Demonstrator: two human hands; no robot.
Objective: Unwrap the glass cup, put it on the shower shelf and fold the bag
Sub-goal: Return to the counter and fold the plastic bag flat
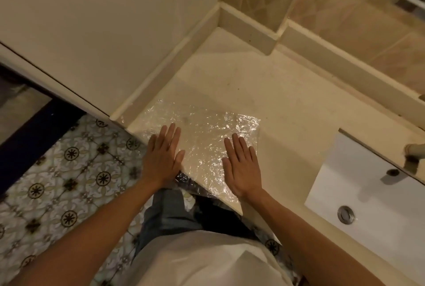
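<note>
Bag (202, 138) spread flat on counter (287, 106), near edge hanging off at 6 o'clock. Left hand (164, 159) at 9, right hand (241, 168) at 3, both flat, palms down, gripping nothing. Probably slides floorward if pressure lifts; no cup visible.

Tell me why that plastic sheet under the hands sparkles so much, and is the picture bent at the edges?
Head view: warm, dim yellowish light; the crinkled clear bag catches it as scattered white glints between the left hand and right hand. The wide lens bows the counter edges and wall lines, and the top right corner is smeared and soft.
</note>
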